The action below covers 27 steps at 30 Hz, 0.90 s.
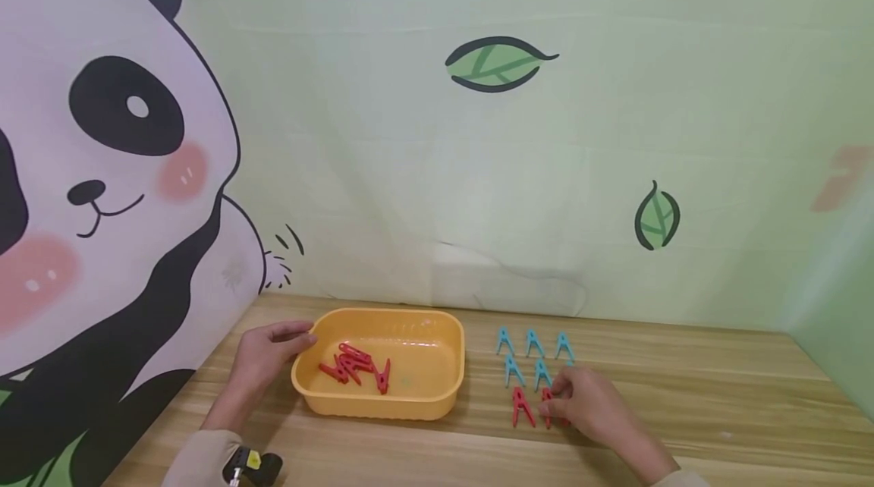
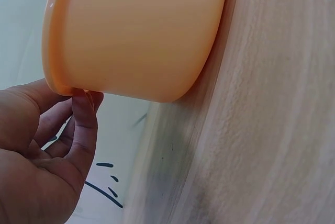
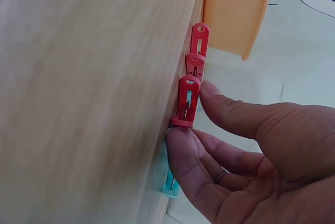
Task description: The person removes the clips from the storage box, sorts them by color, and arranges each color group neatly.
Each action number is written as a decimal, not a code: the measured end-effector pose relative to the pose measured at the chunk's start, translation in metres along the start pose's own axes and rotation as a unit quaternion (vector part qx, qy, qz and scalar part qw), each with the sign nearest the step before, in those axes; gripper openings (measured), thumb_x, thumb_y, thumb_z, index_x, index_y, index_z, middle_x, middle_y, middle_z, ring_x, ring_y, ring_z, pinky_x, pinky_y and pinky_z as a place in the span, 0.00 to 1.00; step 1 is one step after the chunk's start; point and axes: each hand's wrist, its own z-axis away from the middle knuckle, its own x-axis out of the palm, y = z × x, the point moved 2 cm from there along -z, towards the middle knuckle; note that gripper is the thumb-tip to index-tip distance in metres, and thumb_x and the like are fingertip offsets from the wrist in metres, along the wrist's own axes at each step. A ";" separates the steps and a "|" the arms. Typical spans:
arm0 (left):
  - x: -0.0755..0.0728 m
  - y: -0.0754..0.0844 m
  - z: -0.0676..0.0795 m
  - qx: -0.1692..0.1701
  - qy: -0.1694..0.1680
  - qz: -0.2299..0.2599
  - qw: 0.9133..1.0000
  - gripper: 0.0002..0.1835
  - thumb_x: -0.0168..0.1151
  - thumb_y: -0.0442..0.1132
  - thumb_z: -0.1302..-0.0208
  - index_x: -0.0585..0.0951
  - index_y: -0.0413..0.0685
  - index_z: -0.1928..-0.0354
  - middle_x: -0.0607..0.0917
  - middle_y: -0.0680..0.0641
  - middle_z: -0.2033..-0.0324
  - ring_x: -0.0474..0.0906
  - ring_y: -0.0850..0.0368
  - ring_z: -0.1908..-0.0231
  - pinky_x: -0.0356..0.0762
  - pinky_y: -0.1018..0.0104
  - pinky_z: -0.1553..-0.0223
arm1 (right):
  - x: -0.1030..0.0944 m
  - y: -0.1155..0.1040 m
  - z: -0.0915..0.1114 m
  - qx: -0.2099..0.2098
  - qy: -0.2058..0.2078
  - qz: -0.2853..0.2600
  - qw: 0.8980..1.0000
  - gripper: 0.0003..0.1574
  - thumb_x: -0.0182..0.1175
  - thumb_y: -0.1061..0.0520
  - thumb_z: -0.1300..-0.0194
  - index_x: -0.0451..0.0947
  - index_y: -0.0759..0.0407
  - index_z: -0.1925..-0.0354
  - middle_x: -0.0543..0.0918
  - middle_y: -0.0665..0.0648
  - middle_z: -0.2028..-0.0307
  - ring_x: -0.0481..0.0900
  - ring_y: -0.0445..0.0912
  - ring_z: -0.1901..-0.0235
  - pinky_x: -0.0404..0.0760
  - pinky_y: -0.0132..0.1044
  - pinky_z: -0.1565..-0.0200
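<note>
My left hand [image 1: 269, 350] grips the left rim of an orange-yellow plastic basin [image 1: 378, 407], fingertips at its corner in the left wrist view. Several red clothespins [image 1: 350, 366] lie in a loose heap inside the basin, toward its left. Right of the basin, my right hand [image 1: 594, 403] pinches a red clothespin [image 3: 186, 101] between thumb and fingers, close above the table; in the head view the hand mostly covers it. Two more red clothespins [image 1: 522, 407] stand in line to its left. Behind this row are several blue clothespins [image 1: 534, 343] in rows.
The wooden table [image 1: 717, 403] meets a pale green wall [image 1: 382, 168] printed with leaves and a large panda [image 1: 123, 191]. A black device [image 1: 253, 466] is strapped at the left wrist.
</note>
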 end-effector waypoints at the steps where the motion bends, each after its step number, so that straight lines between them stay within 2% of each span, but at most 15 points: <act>1: 0.000 0.000 0.000 0.001 0.000 -0.001 1.000 0.23 0.72 0.41 0.28 0.84 0.34 0.38 0.87 0.36 0.43 0.84 0.42 0.43 0.86 0.60 0.45 | 0.000 0.000 0.000 0.000 0.001 -0.001 1.000 0.16 0.81 0.58 0.43 0.83 0.63 0.64 0.79 0.51 0.75 0.74 0.44 0.74 0.74 0.34 0.74; 14: 0.000 0.001 0.000 -0.004 -0.001 -0.005 1.000 0.24 0.72 0.42 0.28 0.83 0.35 0.37 0.87 0.36 0.42 0.83 0.41 0.41 0.84 0.57 0.42 | 0.000 0.001 0.000 0.002 0.006 -0.010 1.000 0.14 0.80 0.60 0.42 0.83 0.63 0.65 0.79 0.51 0.76 0.75 0.44 0.77 0.73 0.34 0.76; 18: -0.001 0.001 0.000 -0.003 0.000 -0.007 1.000 0.23 0.72 0.42 0.28 0.84 0.35 0.37 0.86 0.36 0.41 0.82 0.41 0.40 0.84 0.57 0.42 | -0.003 -0.003 -0.002 -0.014 0.018 -0.006 1.000 0.13 0.78 0.60 0.40 0.83 0.64 0.62 0.79 0.51 0.75 0.74 0.44 0.75 0.75 0.35 0.74; 23: -0.001 0.000 0.000 -0.002 0.000 -0.011 1.000 0.23 0.71 0.43 0.27 0.84 0.36 0.37 0.85 0.35 0.39 0.82 0.41 0.40 0.84 0.55 0.41 | -0.007 -0.017 -0.007 -0.045 0.030 -0.024 0.998 0.10 0.76 0.62 0.36 0.84 0.62 0.60 0.82 0.49 0.71 0.78 0.42 0.70 0.81 0.37 0.68; 27: -0.001 0.001 0.001 0.006 0.001 -0.008 1.000 0.23 0.71 0.42 0.27 0.83 0.34 0.37 0.85 0.34 0.40 0.83 0.40 0.41 0.84 0.55 0.42 | -0.007 -0.038 -0.011 -0.067 0.034 -0.054 0.996 0.10 0.74 0.61 0.34 0.85 0.62 0.56 0.85 0.47 0.67 0.82 0.42 0.65 0.85 0.39 0.61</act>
